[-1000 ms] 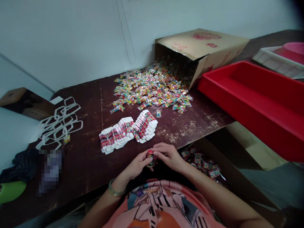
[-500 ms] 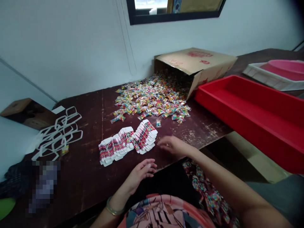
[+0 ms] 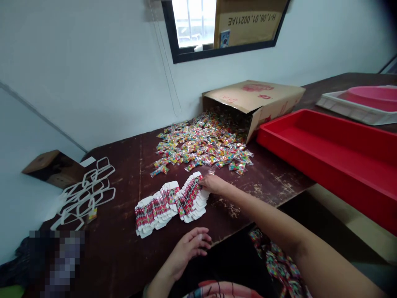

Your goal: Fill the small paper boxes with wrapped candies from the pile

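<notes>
My right hand (image 3: 213, 183) reaches forward and touches the top of the right end of a fanned row of white printed cards (image 3: 172, 203) on the dark wooden table (image 3: 124, 248). Its fingers are curled at the top card; whether they grip it I cannot tell. My left hand (image 3: 192, 245) rests at the table's near edge, fingers loosely spread, holding nothing. Just behind the cards lies a heap of small colourful sachets (image 3: 204, 142) spilling from a tipped cardboard box (image 3: 254, 99).
A red tray (image 3: 341, 165) lies right of the box, and a white tray with a pink basin (image 3: 366, 101) behind it. White card cut-out frames (image 3: 85, 192) lie at the left. More colourful packets (image 3: 276, 260) sit below the table edge. A window is in the wall above.
My hands have parted from in front of my body. The right hand has moved forward to the card stack; the left has lowered to the table edge. The view has tilted up.
</notes>
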The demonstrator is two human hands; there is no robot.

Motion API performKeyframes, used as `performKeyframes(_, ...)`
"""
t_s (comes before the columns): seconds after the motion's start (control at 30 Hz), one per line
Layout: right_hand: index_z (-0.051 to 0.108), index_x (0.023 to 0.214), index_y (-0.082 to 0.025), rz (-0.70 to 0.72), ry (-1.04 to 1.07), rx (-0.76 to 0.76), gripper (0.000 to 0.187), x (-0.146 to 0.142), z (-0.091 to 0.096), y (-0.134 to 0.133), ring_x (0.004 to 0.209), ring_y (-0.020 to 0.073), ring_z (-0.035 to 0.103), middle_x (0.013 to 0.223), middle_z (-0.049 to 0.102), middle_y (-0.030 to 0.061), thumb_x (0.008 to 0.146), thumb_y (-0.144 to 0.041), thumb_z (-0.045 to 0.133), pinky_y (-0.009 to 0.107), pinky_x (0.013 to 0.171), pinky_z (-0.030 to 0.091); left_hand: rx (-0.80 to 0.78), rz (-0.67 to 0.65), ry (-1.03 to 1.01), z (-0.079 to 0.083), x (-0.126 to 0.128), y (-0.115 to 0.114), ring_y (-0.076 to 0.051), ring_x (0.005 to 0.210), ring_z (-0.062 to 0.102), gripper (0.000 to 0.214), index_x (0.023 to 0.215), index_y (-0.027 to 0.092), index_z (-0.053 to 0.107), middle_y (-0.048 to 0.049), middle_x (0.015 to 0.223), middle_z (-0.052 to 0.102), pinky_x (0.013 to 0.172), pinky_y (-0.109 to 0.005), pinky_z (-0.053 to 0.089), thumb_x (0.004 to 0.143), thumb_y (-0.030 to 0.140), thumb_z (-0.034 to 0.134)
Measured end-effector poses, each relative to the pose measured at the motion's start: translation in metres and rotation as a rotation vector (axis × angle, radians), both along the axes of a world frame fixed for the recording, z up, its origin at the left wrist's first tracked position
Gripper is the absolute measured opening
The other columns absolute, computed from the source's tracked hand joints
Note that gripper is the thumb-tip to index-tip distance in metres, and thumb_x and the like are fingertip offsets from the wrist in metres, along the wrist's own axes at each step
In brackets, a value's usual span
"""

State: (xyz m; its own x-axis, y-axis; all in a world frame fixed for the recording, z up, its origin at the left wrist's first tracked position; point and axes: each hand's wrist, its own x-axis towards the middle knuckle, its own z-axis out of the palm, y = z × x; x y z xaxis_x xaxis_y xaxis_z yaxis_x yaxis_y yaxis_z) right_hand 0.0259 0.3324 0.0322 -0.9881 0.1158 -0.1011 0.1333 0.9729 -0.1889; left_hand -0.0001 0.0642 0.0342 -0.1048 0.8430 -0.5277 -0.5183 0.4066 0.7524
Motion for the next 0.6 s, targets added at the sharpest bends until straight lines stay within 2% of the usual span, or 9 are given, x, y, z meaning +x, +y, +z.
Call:
performKeyframes(0.07, 0.065, 0.104, -0.009, 0.005, 0.006, 0.027, 0.024, 0.0, -0.003, -0.002, 0.092, 0.0234, 0.061, 0.101, 0.067, 0.0161, 0.086, -0.018, 0.054, 0.029, 0.079, 0.041, 0.002, 0.009, -0.009, -0.001, -0.002, 0.002, -0.02, 0.089, 0.062, 0.035, 0.11, 0.015, 0.061, -0.0123, 0.104, 0.065, 0.074, -0.03, 0.046, 0.082, 0.034, 0.062)
performKeyframes(0.17, 0.067, 0.097, -0.008, 0.0, 0.021, 0.06, 0.019, -0.005, -0.004, -0.003, 0.092, 0.0244, 0.061, 0.098, 0.067, 0.0168, 0.085, -0.016, 0.055, 0.03, 0.079, 0.04, 0.005, 0.008, -0.017, 0.0, -0.001, 0.004, -0.02, 0.087, 0.063, 0.034, 0.109, 0.014, 0.062, -0.012, 0.102, 0.065, 0.073, -0.029, 0.046, 0.082, 0.034, 0.062)
performKeyframes(0.27, 0.068, 0.09, -0.008, -0.005, 0.042, 0.085, 0.019, -0.004, 0.003, -0.004, 0.086, 0.0226, 0.061, 0.09, 0.067, 0.0156, 0.088, -0.012, 0.05, 0.031, 0.078, 0.039, 0.013, 0.007, -0.017, 0.002, 0.001, 0.004, -0.019, 0.086, 0.063, 0.032, 0.108, 0.014, 0.062, -0.0118, 0.102, 0.066, 0.073, -0.029, 0.046, 0.082, 0.034, 0.062)
performKeyframes(0.33, 0.067, 0.091, -0.008, -0.009, 0.073, 0.097, 0.02, 0.005, 0.011, -0.014, 0.084, 0.0213, 0.061, 0.088, 0.067, 0.0146, 0.09, -0.012, 0.048, 0.031, 0.078, 0.038, 0.036, 0.042, -0.028, 0.002, 0.001, 0.003, -0.021, 0.088, 0.063, 0.034, 0.108, 0.014, 0.063, -0.013, 0.102, 0.066, 0.075, -0.031, 0.046, 0.082, 0.036, 0.062)
performKeyframes(0.43, 0.065, 0.098, -0.011, 0.036, 0.142, 0.091, 0.018, 0.034, 0.018, -0.056, 0.087, 0.0202, 0.058, 0.092, 0.066, 0.0118, 0.092, -0.017, 0.049, 0.032, 0.08, 0.037, 0.123, 0.194, -0.127, 0.001, -0.002, 0.002, -0.026, 0.102, 0.061, 0.045, 0.114, 0.016, 0.061, -0.0146, 0.113, 0.065, 0.086, -0.037, 0.046, 0.08, 0.046, 0.062)
performKeyframes(0.5, 0.064, 0.101, -0.015, 0.148, 0.25, 0.035, 0.017, 0.059, 0.017, -0.091, 0.088, 0.0197, 0.056, 0.092, 0.065, 0.0092, 0.093, -0.022, 0.05, 0.033, 0.081, 0.037, 0.135, 0.315, -0.171, 0.001, -0.003, 0.003, -0.026, 0.105, 0.06, 0.045, 0.112, 0.017, 0.062, -0.0121, 0.112, 0.066, 0.086, -0.036, 0.046, 0.076, 0.044, 0.066)
performKeyframes(0.53, 0.063, 0.1, -0.016, 0.195, 0.322, -0.02, 0.017, 0.071, 0.017, -0.106, 0.087, 0.0192, 0.055, 0.091, 0.065, 0.0081, 0.094, -0.023, 0.05, 0.033, 0.081, 0.036, 0.107, 0.353, -0.163, 0.001, -0.003, 0.004, -0.025, 0.1, 0.061, 0.041, 0.107, 0.017, 0.063, -0.0102, 0.106, 0.068, 0.083, -0.035, 0.046, 0.073, 0.04, 0.068)
performKeyframes(0.6, 0.063, 0.104, -0.018, 0.169, 0.455, -0.155, 0.018, 0.087, 0.017, -0.126, 0.088, 0.0189, 0.053, 0.096, 0.065, 0.0074, 0.094, -0.025, 0.05, 0.033, 0.082, 0.036, 0.018, 0.382, -0.109, 0.001, 0.0, 0.006, -0.022, 0.083, 0.064, 0.031, 0.094, 0.015, 0.065, -0.0063, 0.086, 0.071, 0.073, -0.03, 0.047, 0.066, 0.028, 0.072)
